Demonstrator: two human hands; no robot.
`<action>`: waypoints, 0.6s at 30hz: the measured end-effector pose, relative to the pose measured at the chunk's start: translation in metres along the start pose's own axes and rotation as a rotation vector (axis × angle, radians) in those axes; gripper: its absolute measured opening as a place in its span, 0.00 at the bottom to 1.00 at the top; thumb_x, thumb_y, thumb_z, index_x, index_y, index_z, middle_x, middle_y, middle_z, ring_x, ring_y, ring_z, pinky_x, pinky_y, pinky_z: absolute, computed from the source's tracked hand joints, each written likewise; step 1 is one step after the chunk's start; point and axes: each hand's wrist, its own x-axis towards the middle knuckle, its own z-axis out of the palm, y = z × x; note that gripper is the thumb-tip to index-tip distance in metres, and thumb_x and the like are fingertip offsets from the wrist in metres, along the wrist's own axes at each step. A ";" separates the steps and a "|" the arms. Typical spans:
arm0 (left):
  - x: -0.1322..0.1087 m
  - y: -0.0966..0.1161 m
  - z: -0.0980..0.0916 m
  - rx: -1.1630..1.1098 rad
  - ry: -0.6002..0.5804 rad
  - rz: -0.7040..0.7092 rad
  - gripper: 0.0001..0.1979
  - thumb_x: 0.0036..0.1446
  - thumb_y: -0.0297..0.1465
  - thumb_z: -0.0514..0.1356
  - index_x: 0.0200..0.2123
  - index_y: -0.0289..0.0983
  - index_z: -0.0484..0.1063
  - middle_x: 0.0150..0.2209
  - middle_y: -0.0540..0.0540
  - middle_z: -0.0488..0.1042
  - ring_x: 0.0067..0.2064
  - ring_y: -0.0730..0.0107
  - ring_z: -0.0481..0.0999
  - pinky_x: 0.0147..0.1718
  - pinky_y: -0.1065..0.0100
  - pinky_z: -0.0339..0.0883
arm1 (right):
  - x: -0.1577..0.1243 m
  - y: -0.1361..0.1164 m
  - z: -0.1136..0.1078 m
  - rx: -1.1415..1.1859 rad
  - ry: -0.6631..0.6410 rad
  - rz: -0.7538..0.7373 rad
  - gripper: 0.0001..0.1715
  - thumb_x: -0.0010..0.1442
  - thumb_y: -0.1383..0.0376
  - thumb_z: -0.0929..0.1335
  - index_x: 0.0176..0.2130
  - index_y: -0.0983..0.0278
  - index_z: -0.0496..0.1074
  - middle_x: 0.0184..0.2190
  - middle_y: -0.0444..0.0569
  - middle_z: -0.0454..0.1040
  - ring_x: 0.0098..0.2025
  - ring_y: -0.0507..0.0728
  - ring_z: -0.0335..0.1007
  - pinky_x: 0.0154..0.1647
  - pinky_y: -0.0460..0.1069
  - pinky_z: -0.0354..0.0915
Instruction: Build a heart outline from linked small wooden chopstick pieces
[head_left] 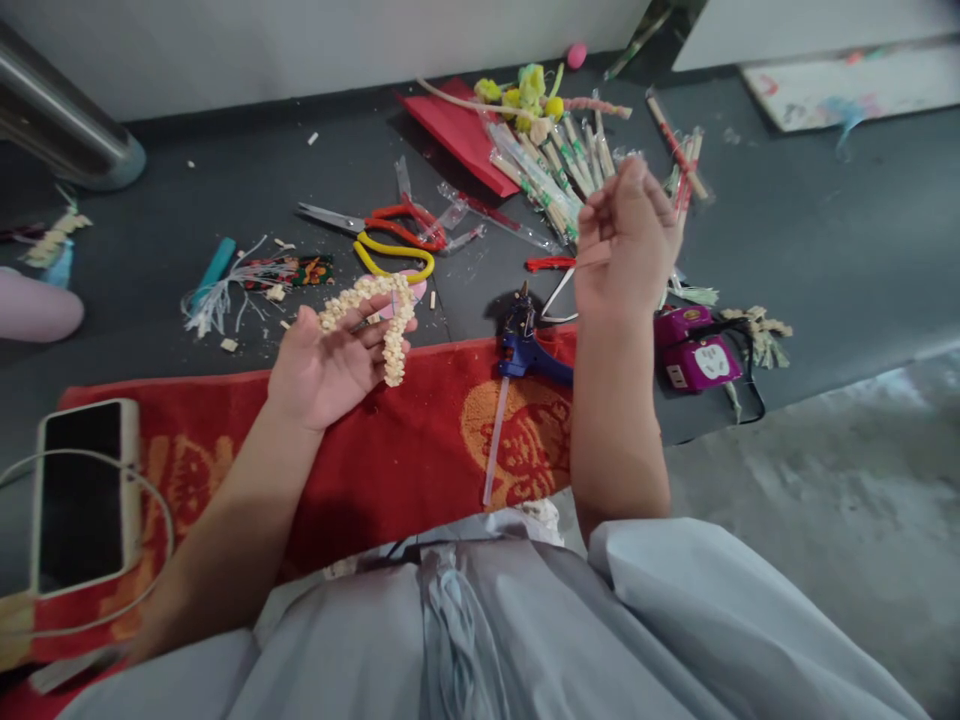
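A cream-coloured knobbly braided strip [395,352] lies bent across the fingers of my left hand [322,365], which is turned palm up. One end hangs down past the fingertips. My right hand [630,225] is raised to the right, with thumb and fingers pinched together; anything between them is too small to make out. Behind it lie several thin sticks in clear wrappers [551,175]. A blue glue gun [525,352] with a clear glue stick [495,440] rests between my forearms. Scissors with red and yellow handles [394,262] lie beyond my left hand.
A red towel [375,460] covers the near edge of the dark table. At left are a phone [81,500] with a white cable, and a metal cylinder [67,110]. A red envelope [457,135], white tassel threads [225,295] and a purple plug block [697,355] lie around.
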 end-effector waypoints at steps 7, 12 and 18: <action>0.000 0.000 0.000 -0.004 0.004 -0.001 0.34 0.55 0.61 0.63 0.50 0.38 0.78 0.47 0.38 0.81 0.54 0.45 0.80 0.47 0.53 0.79 | -0.051 -0.034 0.044 0.022 -0.558 0.112 0.29 0.53 0.37 0.73 0.34 0.57 0.67 0.39 0.47 0.79 0.34 0.51 0.74 0.32 0.48 0.72; -0.001 0.001 0.001 -0.013 0.007 -0.008 0.33 0.56 0.59 0.63 0.50 0.38 0.78 0.47 0.37 0.81 0.57 0.43 0.78 0.51 0.49 0.78 | -0.066 -0.036 0.057 -0.024 -0.740 0.152 0.20 0.54 0.48 0.77 0.35 0.60 0.75 0.26 0.41 0.76 0.28 0.49 0.71 0.29 0.45 0.71; 0.000 -0.002 0.000 0.010 -0.003 -0.012 0.33 0.50 0.58 0.68 0.48 0.38 0.79 0.44 0.38 0.81 0.57 0.42 0.77 0.52 0.50 0.77 | -0.074 -0.031 0.066 -0.204 -0.820 0.064 0.06 0.58 0.62 0.73 0.34 0.63 0.80 0.24 0.41 0.75 0.26 0.49 0.67 0.29 0.46 0.65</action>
